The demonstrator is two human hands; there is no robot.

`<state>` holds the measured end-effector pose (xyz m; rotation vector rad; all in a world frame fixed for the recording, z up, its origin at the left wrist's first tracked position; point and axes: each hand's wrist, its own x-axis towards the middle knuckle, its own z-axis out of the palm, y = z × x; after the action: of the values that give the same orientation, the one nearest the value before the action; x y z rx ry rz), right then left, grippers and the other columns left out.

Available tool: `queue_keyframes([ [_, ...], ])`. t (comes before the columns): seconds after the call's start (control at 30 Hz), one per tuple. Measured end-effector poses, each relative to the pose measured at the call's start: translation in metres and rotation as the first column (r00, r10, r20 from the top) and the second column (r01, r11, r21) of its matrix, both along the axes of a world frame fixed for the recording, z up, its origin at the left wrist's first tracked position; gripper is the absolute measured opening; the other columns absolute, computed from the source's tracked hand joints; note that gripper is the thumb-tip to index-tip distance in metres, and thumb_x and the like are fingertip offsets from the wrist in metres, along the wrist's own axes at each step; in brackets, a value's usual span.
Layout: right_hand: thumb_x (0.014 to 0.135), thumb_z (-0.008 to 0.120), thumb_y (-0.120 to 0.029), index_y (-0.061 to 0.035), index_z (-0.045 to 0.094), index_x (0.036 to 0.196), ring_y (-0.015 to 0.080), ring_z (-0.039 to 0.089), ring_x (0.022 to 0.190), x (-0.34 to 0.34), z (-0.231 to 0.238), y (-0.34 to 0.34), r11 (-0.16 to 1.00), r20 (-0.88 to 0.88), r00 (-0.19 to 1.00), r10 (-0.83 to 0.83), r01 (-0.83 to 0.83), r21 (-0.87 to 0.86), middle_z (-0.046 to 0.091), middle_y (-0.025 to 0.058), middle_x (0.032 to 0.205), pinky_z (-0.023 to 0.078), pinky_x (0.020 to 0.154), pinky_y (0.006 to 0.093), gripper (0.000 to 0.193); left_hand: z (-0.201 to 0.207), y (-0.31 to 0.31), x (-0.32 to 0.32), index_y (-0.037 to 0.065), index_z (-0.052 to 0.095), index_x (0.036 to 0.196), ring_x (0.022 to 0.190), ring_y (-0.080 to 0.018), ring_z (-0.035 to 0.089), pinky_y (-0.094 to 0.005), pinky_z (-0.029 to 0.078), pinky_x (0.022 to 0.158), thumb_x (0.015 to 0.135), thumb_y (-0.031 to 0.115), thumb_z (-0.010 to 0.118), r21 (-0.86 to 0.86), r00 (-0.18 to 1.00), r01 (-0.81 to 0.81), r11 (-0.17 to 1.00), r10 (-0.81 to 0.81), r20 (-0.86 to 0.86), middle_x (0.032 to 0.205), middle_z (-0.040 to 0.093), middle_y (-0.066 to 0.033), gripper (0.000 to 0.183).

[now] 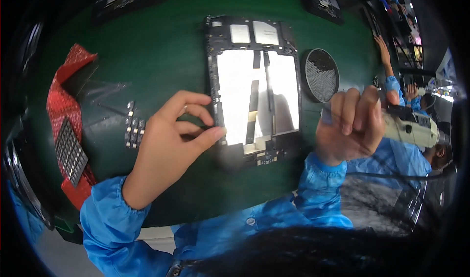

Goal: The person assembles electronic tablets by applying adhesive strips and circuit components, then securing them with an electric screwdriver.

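An opened tablet body (pixel 254 88) lies face down on the green mat (pixel 161 47), showing shiny silver plates, black ribbon strips and dark circuit boards. My left hand (pixel 171 140) rests at its lower left corner, thumb and fingertips touching the frame edge. My right hand (pixel 350 125) is closed around a pale electric screwdriver (pixel 411 127), held to the right of the tablet and off its surface. Both forearms wear blue sleeves.
A round black mesh dish (pixel 320 74) sits right of the tablet. A small strip of parts (pixel 133 127) lies left of my left hand. A red bag (pixel 66 110) with a dark grid tray (pixel 70 152) is at the far left. Another person's blue-sleeved arm (pixel 389 76) works at the far right.
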<state>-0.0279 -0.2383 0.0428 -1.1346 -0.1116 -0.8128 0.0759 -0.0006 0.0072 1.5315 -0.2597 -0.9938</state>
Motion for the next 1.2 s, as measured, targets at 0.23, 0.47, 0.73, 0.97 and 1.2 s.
queue_keyframes([
  [0.23, 0.089, 0.054, -0.001, -0.0175, 0.047, 0.119, 0.0107, 0.04, 0.046, 0.01, -0.007, 0.074, 0.981, -0.096, 0.976, 0.193, -0.19, 0.045, 0.042, 0.0017, 0.065, 0.036, 0.042, 0.0242, 0.035, -0.013, 0.008, 0.0, -0.001, 0.052, 0.118, 0.078, -0.013, 0.066, -0.0228, 0.05, 0.065, 0.082, 0.004, 0.076, -0.065, 0.996, 0.024, 0.998, -0.018, 0.086, 0.096, 0.059, -0.0065, 0.044],
  [0.47, 0.091, 0.056, -0.002, -0.0215, 0.047, 0.116, 0.0081, 0.031, 0.044, 0.007, -0.019, 0.102, 0.978, -0.341, 0.929, 0.145, -0.186, -0.09, 0.043, -0.0025, 0.075, 0.033, 0.042, 0.0227, 0.033, -0.016, 0.012, 0.0, -0.002, 0.052, 0.118, 0.076, -0.0122, 0.065, -0.0241, 0.048, 0.063, 0.082, 0.006, 0.073, -0.107, 0.987, 0.038, 0.993, -0.02, 0.16, 0.096, 0.061, -0.0069, 0.043],
  [0.73, 0.092, 0.053, -0.001, -0.0205, 0.047, 0.116, 0.0072, 0.032, 0.047, 0.008, -0.023, 0.103, 0.968, -0.367, 0.914, 0.172, -0.226, -0.108, 0.041, -0.0025, 0.073, 0.034, 0.044, 0.023, 0.031, -0.02, 0.012, 0.0, -0.002, 0.053, 0.117, 0.075, -0.0127, 0.065, -0.0252, 0.048, 0.062, 0.081, 0.006, 0.073, -0.088, 0.978, 0.03, 0.996, -0.011, 0.208, 0.095, 0.063, -0.0076, 0.042],
  [0.97, 0.094, 0.052, -0.002, -0.0224, 0.044, 0.117, 0.0097, 0.035, 0.048, 0.006, -0.022, 0.103, 0.96, -0.406, 0.897, 0.176, -0.248, -0.132, 0.041, -0.0023, 0.076, 0.034, 0.045, 0.0251, 0.032, -0.022, 0.011, 0.0, -0.002, 0.053, 0.117, 0.075, -0.0128, 0.065, -0.0246, 0.049, 0.063, 0.081, 0.005, 0.073, -0.102, 0.976, 0.025, 0.994, -0.002, 0.219, 0.094, 0.063, -0.008, 0.042],
  [1.2, 0.094, 0.051, -0.002, -0.0219, 0.043, 0.117, 0.0121, 0.038, 0.048, 0.006, -0.025, 0.103, 0.965, -0.448, 0.888, 0.099, -0.196, -0.176, 0.042, -0.0001, 0.076, 0.034, 0.046, 0.0276, 0.032, -0.021, 0.011, 0.001, -0.002, 0.053, 0.117, 0.075, -0.0125, 0.065, -0.0244, 0.049, 0.064, 0.08, 0.004, 0.073, -0.086, 0.974, 0.03, 0.996, -0.01, 0.226, 0.095, 0.062, -0.008, 0.042],
])
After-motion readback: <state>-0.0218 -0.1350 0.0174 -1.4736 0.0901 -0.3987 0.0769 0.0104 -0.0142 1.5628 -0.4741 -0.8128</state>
